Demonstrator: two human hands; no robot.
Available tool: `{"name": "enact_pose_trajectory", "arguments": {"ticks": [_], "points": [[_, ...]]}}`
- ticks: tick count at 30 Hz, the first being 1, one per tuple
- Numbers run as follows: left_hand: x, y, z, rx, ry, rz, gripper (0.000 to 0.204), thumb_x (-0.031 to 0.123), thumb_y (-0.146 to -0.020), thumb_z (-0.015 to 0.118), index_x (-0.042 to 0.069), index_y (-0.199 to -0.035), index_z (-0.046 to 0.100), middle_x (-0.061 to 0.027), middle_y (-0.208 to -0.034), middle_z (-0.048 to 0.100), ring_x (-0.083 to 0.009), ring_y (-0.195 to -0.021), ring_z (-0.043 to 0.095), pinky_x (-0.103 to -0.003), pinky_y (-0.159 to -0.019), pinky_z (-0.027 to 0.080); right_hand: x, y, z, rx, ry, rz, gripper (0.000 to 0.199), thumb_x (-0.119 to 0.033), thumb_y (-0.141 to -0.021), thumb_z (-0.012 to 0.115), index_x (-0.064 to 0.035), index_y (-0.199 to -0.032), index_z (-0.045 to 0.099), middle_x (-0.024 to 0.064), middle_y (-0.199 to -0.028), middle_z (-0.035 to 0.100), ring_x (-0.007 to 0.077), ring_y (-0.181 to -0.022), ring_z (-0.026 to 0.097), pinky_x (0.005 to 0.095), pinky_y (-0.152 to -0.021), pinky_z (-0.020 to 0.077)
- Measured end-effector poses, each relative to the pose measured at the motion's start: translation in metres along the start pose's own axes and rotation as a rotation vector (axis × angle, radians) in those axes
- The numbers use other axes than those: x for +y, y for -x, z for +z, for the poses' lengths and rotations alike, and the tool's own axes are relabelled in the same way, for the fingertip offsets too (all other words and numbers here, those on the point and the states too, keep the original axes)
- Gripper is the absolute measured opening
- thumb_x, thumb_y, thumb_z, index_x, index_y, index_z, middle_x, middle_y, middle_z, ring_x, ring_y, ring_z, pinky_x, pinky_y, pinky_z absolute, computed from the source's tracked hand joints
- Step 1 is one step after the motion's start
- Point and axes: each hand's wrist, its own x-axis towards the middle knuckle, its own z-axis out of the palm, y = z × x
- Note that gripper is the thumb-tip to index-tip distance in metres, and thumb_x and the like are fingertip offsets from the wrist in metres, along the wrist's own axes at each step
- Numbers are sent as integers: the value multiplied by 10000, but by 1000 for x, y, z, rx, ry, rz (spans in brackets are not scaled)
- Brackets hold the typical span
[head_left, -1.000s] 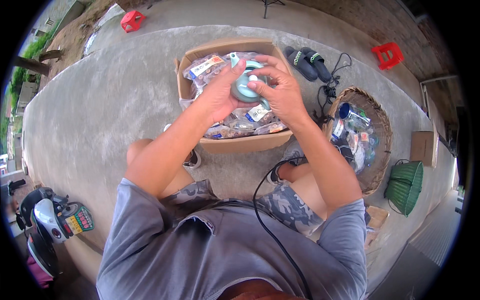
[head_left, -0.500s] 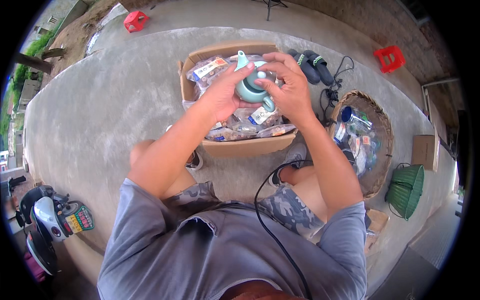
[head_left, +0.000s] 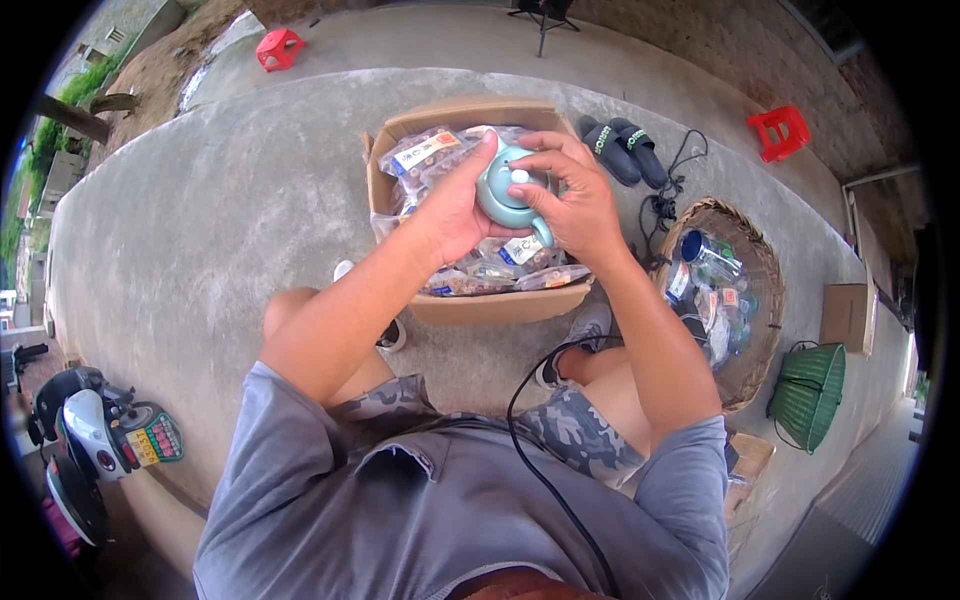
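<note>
A small pale blue-green teapot point(head_left: 508, 212) is held above the open cardboard box point(head_left: 480, 310). My left hand point(head_left: 455, 208) grips the pot's left side, its thumb up along the wall and its fingers underneath. The lid point(head_left: 528, 184), with a white knob point(head_left: 519, 176), sits on the pot's opening. My right hand point(head_left: 588, 205) is curled over the lid, thumb beside the knob and fingers at the far side. The pot's handle point(head_left: 542, 233) points toward me on the right. Its spout is mostly hidden behind my left thumb.
Clear bags point(head_left: 425, 152) of brown pieces fill the box. To the right stands a wicker basket point(head_left: 768, 262) of bottles and packages, near a green basket point(head_left: 810, 395). Black slippers point(head_left: 632, 150), a cable point(head_left: 660, 208) and red stools point(head_left: 780, 134) lie beyond; a motor scooter point(head_left: 100, 435) is at left.
The lid, tilted with a dark gap below it before, now sits down on the pot. The teapot has turned, so its spout shows less. My view has shifted slightly.
</note>
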Motion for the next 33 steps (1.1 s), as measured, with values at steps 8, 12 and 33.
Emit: {"name": "enact_pose_trajectory", "arguments": {"ticks": [8,12,33], "points": [[4,7,0,29,-117,99,519,376,-1085,621,109,-1494,445,-118,-1375,594,-267,-1171,703,-512,-910,663,-4,-7,-3,-23,12,20,305,-134,-817,873,-85,-1104,785,86,-1301,670,269,-1228,609,394,-1043,487],[8,4,4,33,-134,137,513,340,-1091,615,110,-1505,419,-113,-1394,579,-261,-1222,670,-520,-946,647,4,-6,3,20,-114,85,422,-147,-814,879,-77,-1204,732,96,-1320,662,284,-1252,604,407,-1059,486],[-5,-1,-10,252,29,57,531,433,-1032,693,183,-1465,514,-67,-1367,639,-267,-1176,686,-523,-932,591,12,3,32,-168,303,-83,950,-402,-812,887,46,-1527,451,265,-1518,480,449,-1406,497,470,-1180,419]]}}
